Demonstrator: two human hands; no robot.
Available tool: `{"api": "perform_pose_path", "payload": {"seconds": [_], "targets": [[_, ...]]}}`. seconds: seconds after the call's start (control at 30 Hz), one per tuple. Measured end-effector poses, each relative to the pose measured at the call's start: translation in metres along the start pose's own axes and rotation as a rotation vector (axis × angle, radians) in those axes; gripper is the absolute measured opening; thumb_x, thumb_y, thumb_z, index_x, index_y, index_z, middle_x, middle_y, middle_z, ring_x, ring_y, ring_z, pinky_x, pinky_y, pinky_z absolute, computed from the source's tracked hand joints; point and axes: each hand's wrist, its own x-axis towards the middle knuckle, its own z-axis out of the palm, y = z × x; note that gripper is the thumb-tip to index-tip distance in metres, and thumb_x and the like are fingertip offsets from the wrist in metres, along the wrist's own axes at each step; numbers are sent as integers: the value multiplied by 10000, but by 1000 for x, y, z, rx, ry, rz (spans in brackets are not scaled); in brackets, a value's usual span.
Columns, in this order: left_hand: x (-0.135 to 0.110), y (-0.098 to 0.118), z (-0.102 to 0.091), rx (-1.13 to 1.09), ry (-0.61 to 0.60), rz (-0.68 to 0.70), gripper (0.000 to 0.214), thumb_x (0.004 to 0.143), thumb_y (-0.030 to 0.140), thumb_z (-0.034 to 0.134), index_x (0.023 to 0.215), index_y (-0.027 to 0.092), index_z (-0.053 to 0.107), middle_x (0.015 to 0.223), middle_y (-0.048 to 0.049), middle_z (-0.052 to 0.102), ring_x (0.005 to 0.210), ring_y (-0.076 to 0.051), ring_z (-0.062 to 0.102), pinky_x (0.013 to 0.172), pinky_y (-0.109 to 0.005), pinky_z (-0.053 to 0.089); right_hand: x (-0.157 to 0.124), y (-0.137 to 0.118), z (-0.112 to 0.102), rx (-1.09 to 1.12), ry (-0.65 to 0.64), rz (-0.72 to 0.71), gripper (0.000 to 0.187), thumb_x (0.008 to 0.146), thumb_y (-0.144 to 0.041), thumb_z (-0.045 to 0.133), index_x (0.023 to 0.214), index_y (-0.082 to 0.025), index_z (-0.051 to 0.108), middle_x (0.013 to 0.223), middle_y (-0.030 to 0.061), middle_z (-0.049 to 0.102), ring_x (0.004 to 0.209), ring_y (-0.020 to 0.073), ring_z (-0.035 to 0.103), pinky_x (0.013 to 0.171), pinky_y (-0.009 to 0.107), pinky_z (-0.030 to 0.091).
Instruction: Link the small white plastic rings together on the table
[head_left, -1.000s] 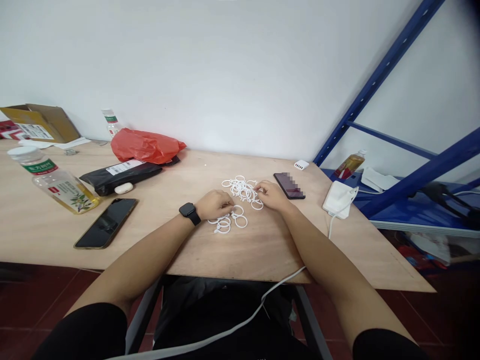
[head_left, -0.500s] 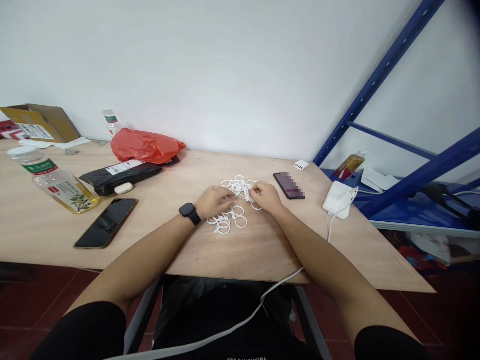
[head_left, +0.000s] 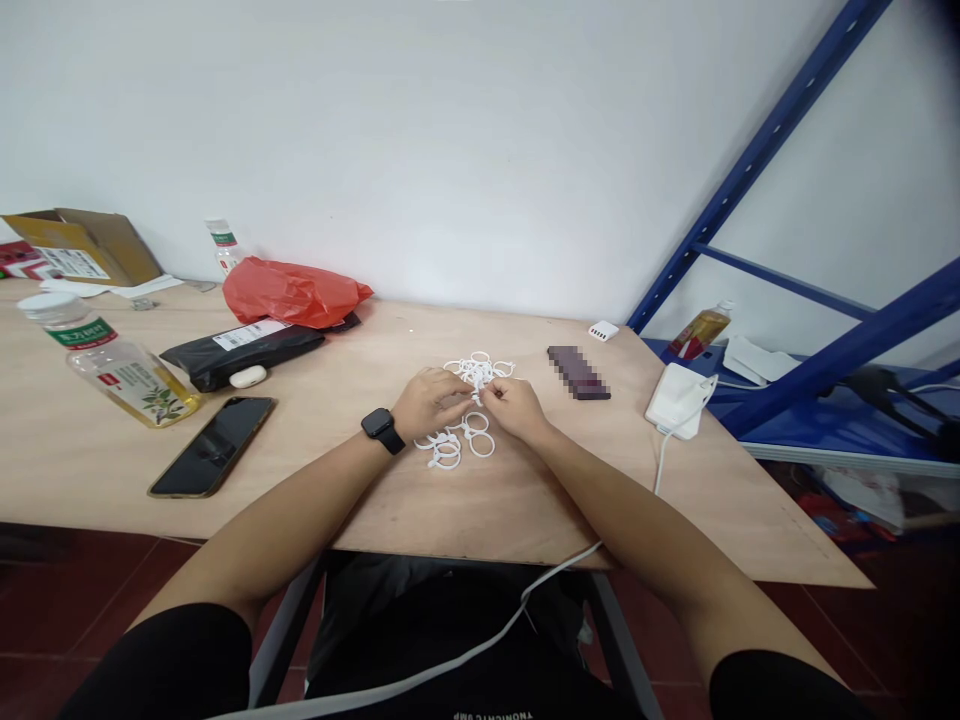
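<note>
A heap of several white plastic rings (head_left: 480,368) lies in the middle of the plywood table (head_left: 315,470). A smaller cluster of white rings (head_left: 454,445) lies nearer me. My left hand (head_left: 429,402), with a black watch on its wrist, and my right hand (head_left: 511,406) meet fingertip to fingertip just above the table, between the two groups. Both hands are closed in a pinch on a white ring (head_left: 475,397) held between them.
A black phone (head_left: 212,444) and a bottle of yellow liquid (head_left: 109,362) lie at the left, with a black parcel (head_left: 240,349), a red bag (head_left: 289,291) and a cardboard box (head_left: 79,246) behind. Another phone (head_left: 578,371) and a white charger (head_left: 676,397) with its cable lie at the right. Blue shelving (head_left: 810,350) stands beyond.
My right hand has moved left from the ring heap toward my left hand, carrying a ring. The two hands now touch over the table.
</note>
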Motion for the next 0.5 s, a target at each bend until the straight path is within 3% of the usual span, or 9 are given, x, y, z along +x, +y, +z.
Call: {"api": "perform_pose_path", "payload": {"seconds": [0.13,0.4,0.5], "targets": [[-1,-2,2,5,21,11,217,917,390,578,942,203,684,866,-54,728,852,-182,664,786,-332,470,-2,-1,1,-7,-7,-24,226,829,-261,575,616,-211,633,630,-9,660,618,146,580,577,253,375],[-2,-8,0,34,80,-73,242,942,395,552,937,200,694,889,-56,743,817,-176,672,797,-342,464,-4,-5,-9,55,265,-156,122,862,-300,601,876,-212,684,869,52,682,764,180,613,699,292,479],[-2,-9,1,45,70,-80,247,951,390,536,934,202,696,887,-53,746,821,-176,677,803,-346,458,-5,-4,-9,68,277,-222,155,870,-313,605,965,-224,689,920,63,690,805,190,629,712,304,502]]}}
